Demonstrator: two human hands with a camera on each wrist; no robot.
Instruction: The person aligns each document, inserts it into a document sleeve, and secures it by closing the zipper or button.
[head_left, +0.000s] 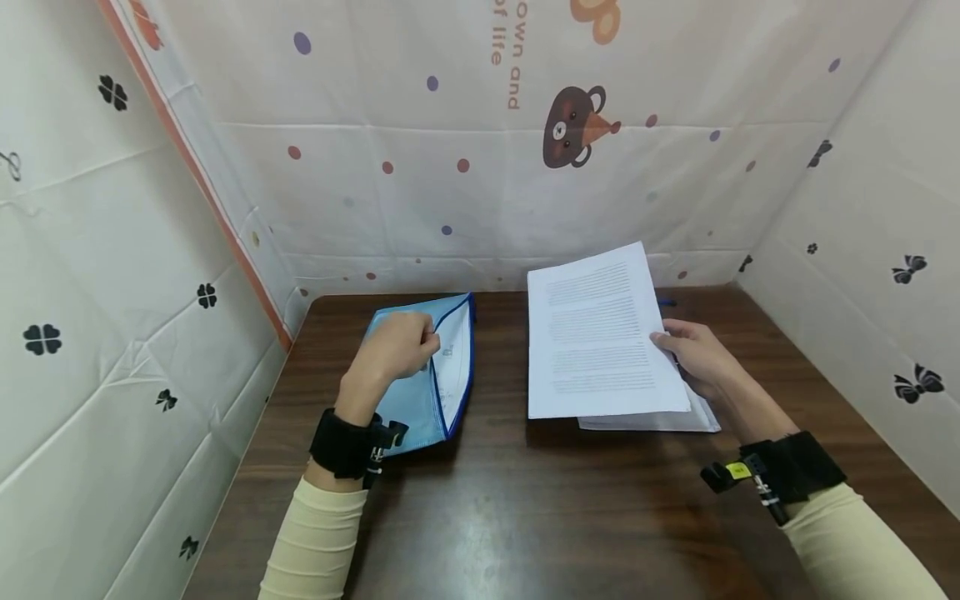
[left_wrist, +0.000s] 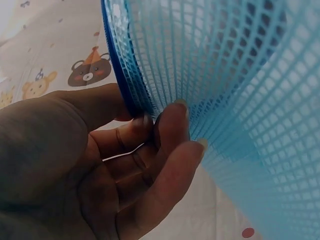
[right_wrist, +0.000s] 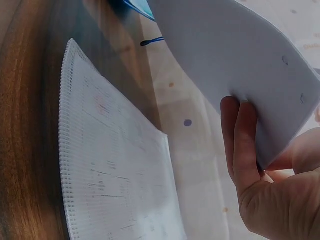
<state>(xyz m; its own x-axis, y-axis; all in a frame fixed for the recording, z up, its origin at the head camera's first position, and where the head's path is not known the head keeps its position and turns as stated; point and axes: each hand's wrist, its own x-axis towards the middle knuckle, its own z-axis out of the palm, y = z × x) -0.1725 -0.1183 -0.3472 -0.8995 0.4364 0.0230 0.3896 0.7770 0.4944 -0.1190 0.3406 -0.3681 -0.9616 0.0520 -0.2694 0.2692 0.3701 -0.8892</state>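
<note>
My left hand [head_left: 397, 346] pinches the upper edge of a light blue mesh zip pouch [head_left: 411, 408]. The pouch has dark blue trim, and its mouth gapes toward the right with white printed paper [head_left: 452, 354] showing inside. In the left wrist view, thumb and fingers nip the mesh [left_wrist: 220, 65] just at the trim. On the right, my right hand [head_left: 697, 358] grips a stapled set of printed sheets [head_left: 592, 333] by its right edge, thumb on top and fingers beneath. Below the raised sheets lies a white mesh pouch [right_wrist: 115, 165] with printed paper inside, partly hidden in the head view.
Both pouches lie on a dark brown wooden table [head_left: 480, 517]. A patterned cloth [head_left: 420, 200] hangs behind it and along both sides. A small dark blue pull cord [head_left: 667, 302] shows behind the sheets.
</note>
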